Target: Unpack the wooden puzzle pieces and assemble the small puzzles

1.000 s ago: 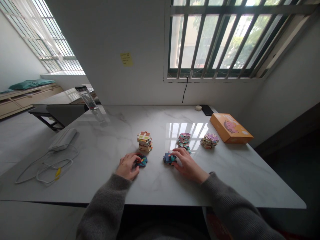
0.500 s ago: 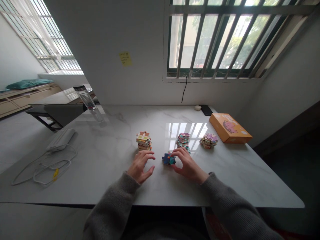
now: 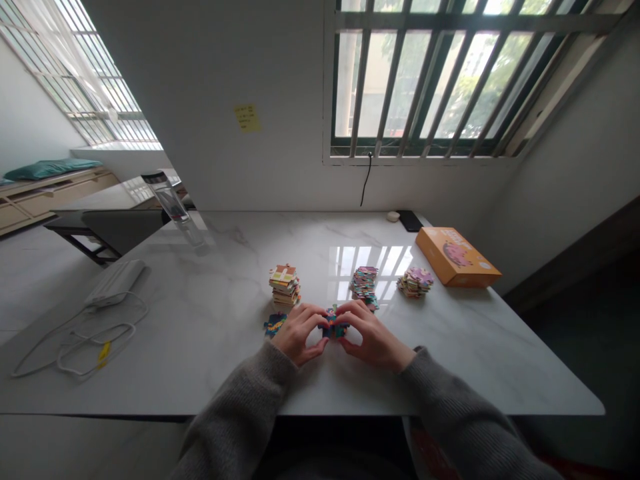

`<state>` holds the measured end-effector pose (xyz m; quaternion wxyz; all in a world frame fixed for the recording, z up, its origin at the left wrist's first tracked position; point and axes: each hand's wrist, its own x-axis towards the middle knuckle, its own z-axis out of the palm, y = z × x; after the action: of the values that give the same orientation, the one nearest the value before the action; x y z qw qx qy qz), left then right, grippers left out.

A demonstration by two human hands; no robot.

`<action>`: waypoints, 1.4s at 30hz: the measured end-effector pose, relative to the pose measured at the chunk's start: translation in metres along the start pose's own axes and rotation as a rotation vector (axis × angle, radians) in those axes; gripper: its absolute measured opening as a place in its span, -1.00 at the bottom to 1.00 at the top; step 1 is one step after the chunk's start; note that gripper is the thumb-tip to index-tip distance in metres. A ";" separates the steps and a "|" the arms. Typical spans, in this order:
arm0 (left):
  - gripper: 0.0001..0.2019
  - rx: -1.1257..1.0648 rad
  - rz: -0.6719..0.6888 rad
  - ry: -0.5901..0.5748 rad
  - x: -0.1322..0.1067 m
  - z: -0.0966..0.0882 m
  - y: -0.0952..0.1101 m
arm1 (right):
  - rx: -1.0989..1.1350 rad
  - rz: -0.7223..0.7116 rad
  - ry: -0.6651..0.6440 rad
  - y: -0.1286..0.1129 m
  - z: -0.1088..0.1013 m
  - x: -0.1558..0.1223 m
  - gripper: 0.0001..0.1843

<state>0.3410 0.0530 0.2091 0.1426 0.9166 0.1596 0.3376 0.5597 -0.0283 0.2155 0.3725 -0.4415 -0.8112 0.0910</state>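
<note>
A small stack of dark blue jigsaw puzzle pieces [image 3: 333, 323] lies between my two hands, partly covered by fingertips. My left hand [image 3: 301, 333] curls its thumb and fingers against the stack's left side. On the right side my right hand [image 3: 369, 335] does the same, thumb below and fingers above. Beside my left hand, more blue puzzle pieces [image 3: 274, 325] lie on the table, partly hidden by that hand. Behind my hands stand a tan-topped stack of puzzle pieces [image 3: 285, 283], a pink-and-teal stack [image 3: 365, 285] and a lilac-topped stack [image 3: 416, 282].
On the white marbled table [image 3: 210, 347], an orange box [image 3: 457, 257] sits at the right, near a black phone [image 3: 410, 221] and a small white case [image 3: 393, 217]. A white power strip [image 3: 117, 283] with a looped cable [image 3: 100, 333] lies left. A glass bottle [image 3: 167, 198] stands behind.
My left hand has moved right to the blue stack, uncovering the blue pieces at its left. The stack's top now shows more colours. My right hand stays at the stack's right side.
</note>
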 end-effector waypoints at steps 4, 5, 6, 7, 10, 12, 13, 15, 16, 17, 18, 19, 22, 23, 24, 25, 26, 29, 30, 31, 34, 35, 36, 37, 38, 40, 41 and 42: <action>-0.59 -0.022 -0.013 0.040 -0.003 -0.001 0.001 | -0.015 -0.011 0.026 0.000 -0.002 0.000 -0.65; -0.50 -0.026 -0.030 0.058 -0.004 -0.001 0.001 | -0.035 -0.008 0.052 0.002 -0.005 0.000 -0.66; -0.42 -0.026 -0.047 0.074 -0.005 -0.001 0.001 | -0.061 -0.002 0.090 0.004 -0.010 -0.001 -0.66; -0.39 -0.022 -0.061 0.087 -0.007 -0.001 0.000 | -0.096 0.009 0.140 0.008 -0.016 -0.002 -0.66; -0.45 0.003 -0.073 0.086 -0.012 0.000 -0.001 | -0.245 0.079 0.327 0.028 -0.044 -0.010 -0.69; -0.49 0.012 -0.066 0.081 -0.014 0.003 -0.001 | -0.373 0.164 0.438 0.047 -0.065 -0.021 -0.75; -0.51 0.012 -0.063 0.080 -0.015 0.004 -0.002 | -0.441 0.212 0.477 0.058 -0.075 -0.027 -0.77; -0.56 0.017 -0.050 0.084 -0.014 0.005 -0.002 | -0.559 0.318 0.504 0.079 -0.093 -0.040 -0.80; -0.57 0.022 -0.043 0.084 -0.014 0.006 -0.002 | -0.604 0.358 0.512 0.088 -0.100 -0.047 -0.79; -0.59 0.030 -0.037 0.082 -0.013 0.005 -0.002 | -0.639 0.386 0.515 0.096 -0.106 -0.053 -0.78; -0.60 0.039 -0.031 0.079 -0.013 0.005 -0.002 | -0.666 0.409 0.518 0.103 -0.110 -0.058 -0.76; -0.61 0.049 -0.027 0.080 -0.013 0.004 -0.002 | -0.688 0.431 0.519 0.108 -0.114 -0.063 -0.75; -0.63 0.066 -0.027 0.079 -0.012 0.003 -0.002 | -0.724 0.493 0.488 0.116 -0.118 -0.069 -0.74; -0.64 0.067 -0.031 0.079 -0.013 0.003 -0.002 | -0.727 0.508 0.475 0.118 -0.118 -0.070 -0.73; -0.64 0.066 -0.035 0.078 -0.013 0.003 -0.002 | -0.726 0.517 0.464 0.119 -0.118 -0.071 -0.74; -0.64 0.065 -0.040 0.076 -0.014 0.004 -0.003 | -0.722 0.523 0.458 0.119 -0.118 -0.071 -0.74; -0.65 0.065 -0.044 0.075 -0.014 0.004 -0.003 | -0.718 0.529 0.454 0.120 -0.117 -0.071 -0.74; -0.67 0.054 -0.048 0.070 -0.015 0.006 -0.005 | -0.708 0.551 0.445 0.122 -0.117 -0.071 -0.76; -0.68 0.050 -0.042 0.067 -0.015 0.007 -0.005 | -0.705 0.550 0.450 0.122 -0.116 -0.070 -0.76; -0.69 0.047 -0.032 0.065 -0.014 0.007 -0.006 | -0.702 0.538 0.463 0.120 -0.116 -0.069 -0.76; -0.77 0.054 0.009 0.029 -0.012 0.006 -0.006 | -0.649 0.428 0.527 0.104 -0.104 -0.059 -0.79; -0.80 0.056 0.018 0.013 -0.011 0.005 -0.006 | -0.607 0.372 0.529 0.095 -0.096 -0.053 -0.82; -0.82 0.057 0.025 -0.004 -0.010 0.005 -0.005 | -0.543 0.307 0.504 0.084 -0.086 -0.047 -0.83; -0.84 0.056 0.029 -0.015 -0.009 0.004 -0.004 | -0.472 0.250 0.424 0.072 -0.073 -0.040 -0.84; -0.85 0.056 0.031 -0.022 -0.009 0.003 -0.003 | -0.402 0.199 0.307 0.060 -0.060 -0.034 -0.84; -0.86 0.059 0.024 -0.023 -0.008 0.002 -0.002 | -0.286 0.112 0.117 0.039 -0.033 -0.022 -0.82; -0.86 0.061 0.019 -0.026 -0.008 0.002 -0.002 | -0.249 0.089 0.057 0.031 -0.021 -0.017 -0.79; -0.86 0.063 0.014 -0.031 -0.008 0.002 -0.001 | -0.223 0.077 0.009 0.025 -0.012 -0.013 -0.76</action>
<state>0.3364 0.0508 0.2023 0.1138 0.9269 0.1617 0.3190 0.5881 -0.0262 0.2052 0.3210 -0.5114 -0.7970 0.0126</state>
